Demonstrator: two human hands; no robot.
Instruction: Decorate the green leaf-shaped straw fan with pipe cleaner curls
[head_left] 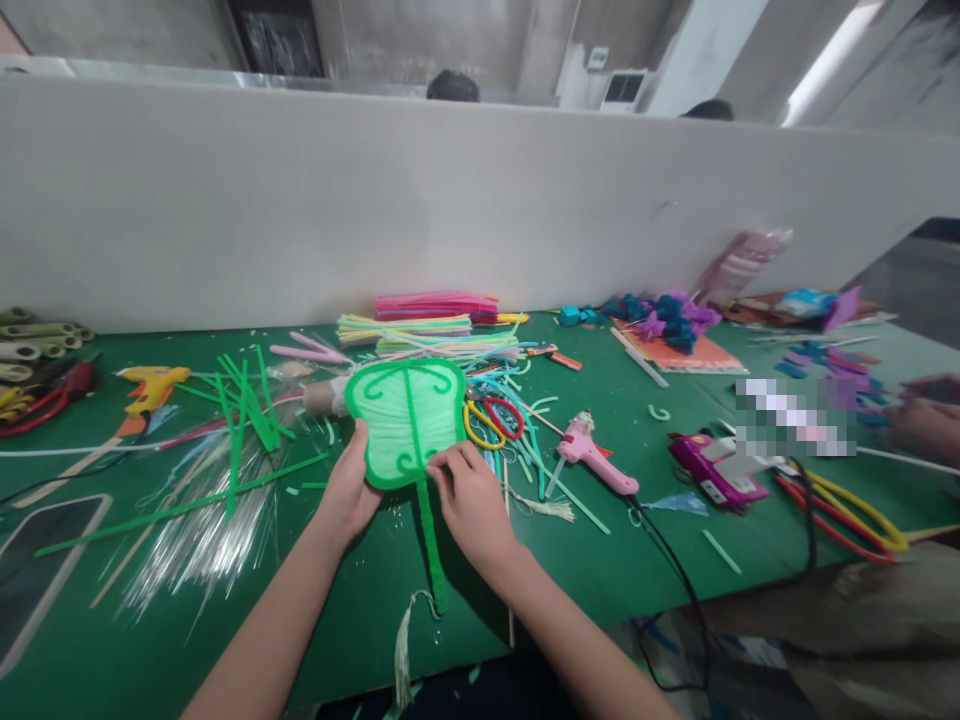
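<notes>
A green fan [409,425] is held up before the chest, over the front part of the worktop [352,610], its face turned upward and its handle [429,540] pointing back toward the body. By its look it should be judged very light: a thin, translucent green face within a thick fuzzy rim, with curled trim laid on the front. The rim and handle can be expected to be soft on the surface but fairly stiff beneath, and little slipping is to be feared there. The face looks more delicate and could be dented or torn if pressed, and the curls could be pulled loose. It is therefore best taken by the rim or by the handle. A pale tassel [403,655] hangs by the handle's lower end and could be snagged.

The left grip [351,490] is closed around the fan's lower left edge, the thumb laid at the front and the fingers tucked behind. The right grip [474,495] is drawn nearly to a pinch, thumb and forefinger brought together on the fan's lower right part, just beside the top of the handle; whether a curl or the rim itself is nipped there cannot be told.
</notes>
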